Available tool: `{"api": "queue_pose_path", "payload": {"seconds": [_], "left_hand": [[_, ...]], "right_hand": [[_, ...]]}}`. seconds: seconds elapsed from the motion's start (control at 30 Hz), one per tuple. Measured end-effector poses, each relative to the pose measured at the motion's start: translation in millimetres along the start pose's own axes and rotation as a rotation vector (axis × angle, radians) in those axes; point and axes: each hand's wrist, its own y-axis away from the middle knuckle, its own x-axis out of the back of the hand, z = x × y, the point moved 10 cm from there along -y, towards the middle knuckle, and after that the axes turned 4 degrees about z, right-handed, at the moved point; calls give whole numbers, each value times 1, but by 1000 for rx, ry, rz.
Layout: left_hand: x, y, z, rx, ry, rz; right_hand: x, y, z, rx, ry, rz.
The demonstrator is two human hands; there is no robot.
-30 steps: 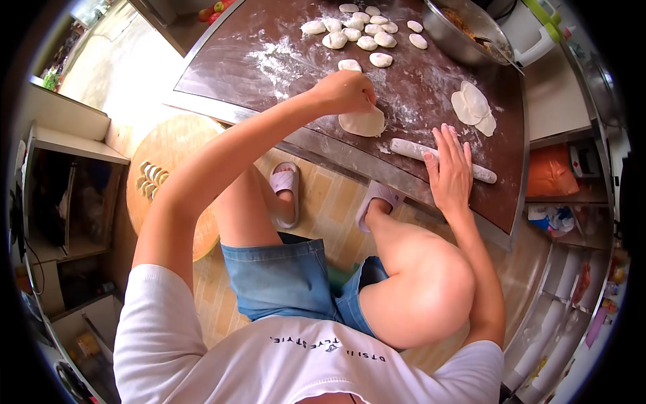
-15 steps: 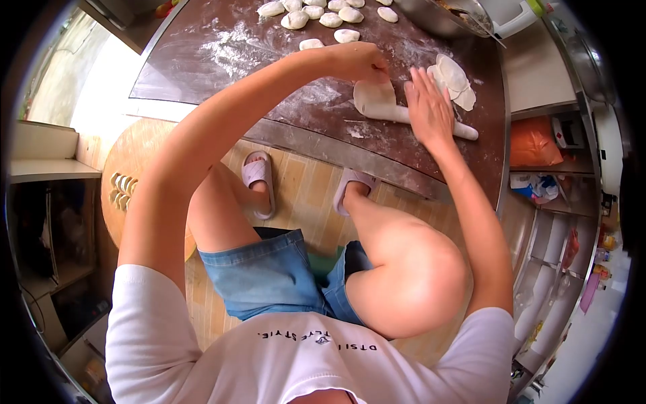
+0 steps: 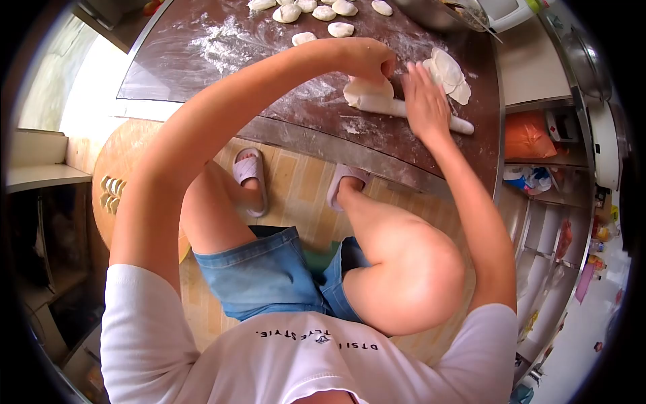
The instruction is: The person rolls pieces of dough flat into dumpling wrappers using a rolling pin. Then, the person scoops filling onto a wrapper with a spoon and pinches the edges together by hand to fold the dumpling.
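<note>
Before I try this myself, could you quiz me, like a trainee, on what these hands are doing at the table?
1. Which tool lies under the right hand?
A) a knife
B) a rolling pin
C) a whisk

2. True or false: the left hand lies flat and open on the tabletop.

3. Fill in the blank: white ____ is scattered over the brown tabletop.

Key: 1 B; 2 false, the left hand is curled at the dough wrapper; 3 flour.
</note>
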Motion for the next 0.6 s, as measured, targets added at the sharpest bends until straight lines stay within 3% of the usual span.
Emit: {"api": "queue_pose_path", "payload": {"seconds": [0.17, 0.33, 0.6], "left_hand": [[-3, -6, -1, -35, -206, -23], [6, -5, -15, -20, -33, 73], [-2, 10, 0, 64, -25, -73]], "right_hand": [[-8, -17, 7, -53, -30, -29], [33, 84, -28, 142, -38, -77], [30, 73, -31, 153, -33, -26]]}}
